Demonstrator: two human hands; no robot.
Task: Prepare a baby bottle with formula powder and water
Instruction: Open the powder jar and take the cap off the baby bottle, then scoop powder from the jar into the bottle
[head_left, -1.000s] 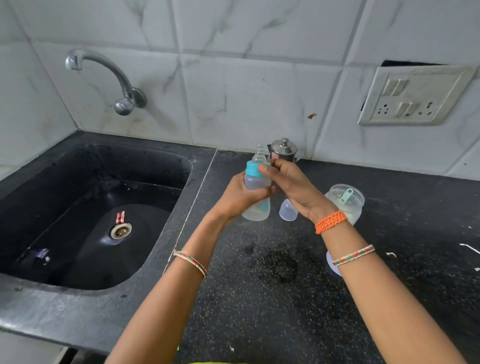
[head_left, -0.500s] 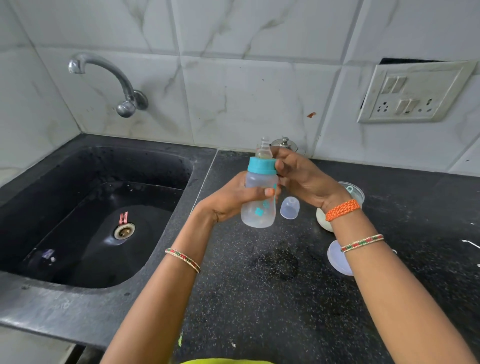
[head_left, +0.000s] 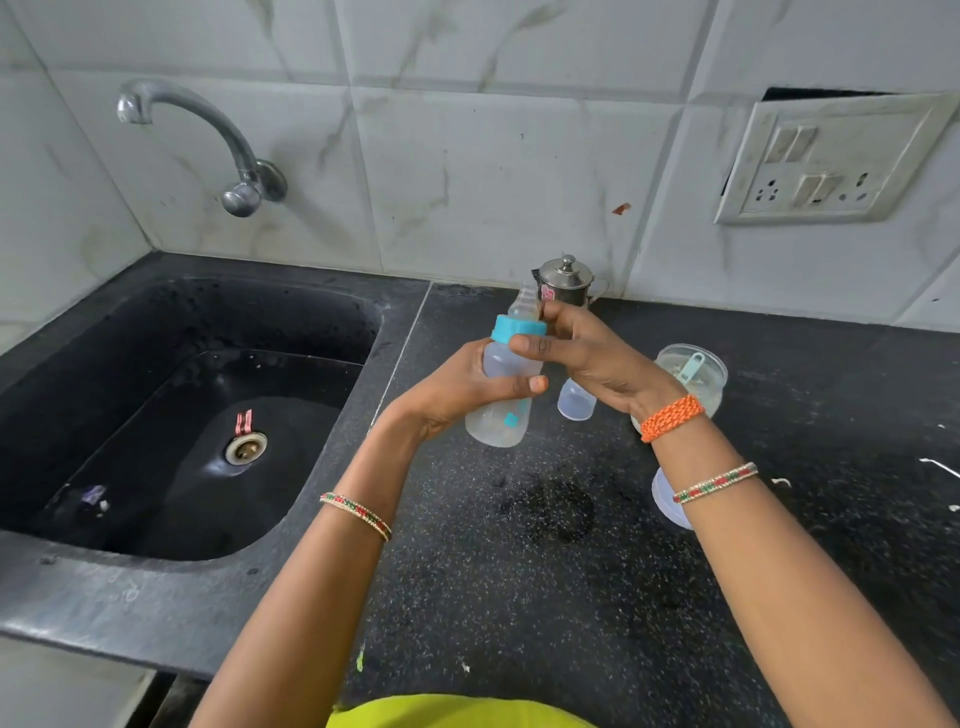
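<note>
A clear baby bottle (head_left: 500, 415) with a teal collar (head_left: 518, 329) and a nipple on top is held above the black counter. My left hand (head_left: 457, 389) wraps around the bottle's body. My right hand (head_left: 587, 353) grips the teal collar from the right. A clear bottle cap (head_left: 575, 400) stands on the counter just behind the bottle. A clear plastic jar (head_left: 696, 374) with pale powder and a teal scoop in it stands open at the right, partly hidden by my right wrist. Its round lid (head_left: 665, 499) lies flat under my right forearm.
A small steel pot (head_left: 566, 280) with a lid stands against the tiled wall. A black sink (head_left: 156, 415) with a wall tap (head_left: 208, 140) fills the left. A switch and socket plate (head_left: 826, 161) is on the wall at right. Small scraps lie on the counter (head_left: 519, 571).
The bottle has tilted a little, its base toward me. Both hands have kept their grip, and my right hand has shifted on the teal collar.
</note>
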